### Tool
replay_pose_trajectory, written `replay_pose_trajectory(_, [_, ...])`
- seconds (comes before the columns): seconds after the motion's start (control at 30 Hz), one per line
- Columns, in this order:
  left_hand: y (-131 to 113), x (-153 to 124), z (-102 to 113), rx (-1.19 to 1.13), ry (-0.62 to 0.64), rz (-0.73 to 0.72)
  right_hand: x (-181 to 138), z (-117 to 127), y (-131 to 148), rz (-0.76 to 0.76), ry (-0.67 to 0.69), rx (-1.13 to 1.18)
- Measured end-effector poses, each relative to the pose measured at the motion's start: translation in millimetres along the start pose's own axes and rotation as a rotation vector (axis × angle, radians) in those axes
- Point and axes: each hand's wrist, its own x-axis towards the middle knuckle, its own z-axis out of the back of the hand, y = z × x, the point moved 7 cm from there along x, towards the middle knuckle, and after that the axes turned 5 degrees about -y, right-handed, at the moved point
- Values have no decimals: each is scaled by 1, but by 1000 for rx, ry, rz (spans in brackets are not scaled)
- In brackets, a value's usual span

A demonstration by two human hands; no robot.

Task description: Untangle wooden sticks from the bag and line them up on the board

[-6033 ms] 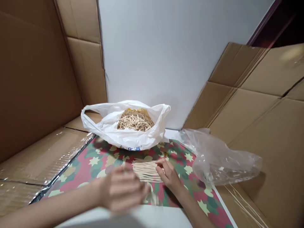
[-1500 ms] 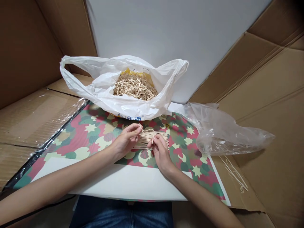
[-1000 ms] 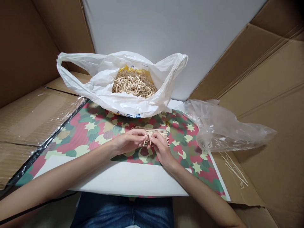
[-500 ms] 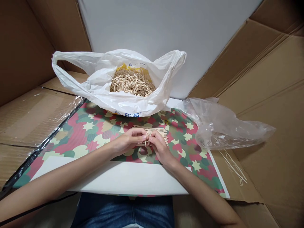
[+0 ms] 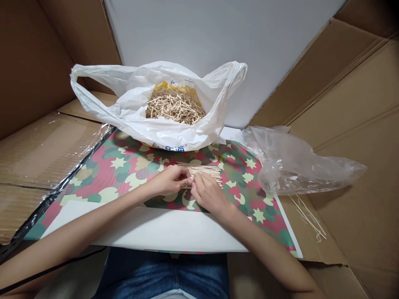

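Thumb and fingers of my left hand (image 5: 174,179) are pinched together, close to the fingertips of my right hand (image 5: 207,190), which are also closed. A thin pale strand, looped into a small knot half a second ago, is between them; the fingers now hide almost all of it. Just behind both hands, a row of thin pale sticks (image 5: 207,169) lies side by side on the camouflage-patterned sheet (image 5: 124,176). My hands cover part of that row.
Farther back stands a white plastic bag (image 5: 193,139) full of small knotted pale pieces (image 5: 174,106). To the right are a crumpled clear plastic bag (image 5: 289,162) and several loose strands (image 5: 308,218) on cardboard. Cardboard walls (image 5: 352,108) rise at both sides.
My fingers have drawn in around the looped strand, so its loops no longer show. My right hand has turned over more, with its back facing up. The view has shifted slightly.
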Motion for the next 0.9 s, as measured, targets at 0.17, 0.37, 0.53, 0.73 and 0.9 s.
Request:
replay_pose_trajectory(0.17, [-3,0,-1,37,62,27,0,-4,2,24,46,-43])
replay_pose_trajectory(0.37, [-1,-1,-3,22,90,26,-1,-10,0,16,142,4])
replay_pose_trajectory(0.53, [1,-1,-3,5,69,26,-3,-6,-27,-297,277,403])
replay_pose_trajectory(0.73, [-1,-4,-4,92,70,17,-6,-8,-33,-417,369,671])
replay_pose_trajectory(0.9, [-3,-5,-6,67,65,14,-5,-11,-30,-432,284,735])
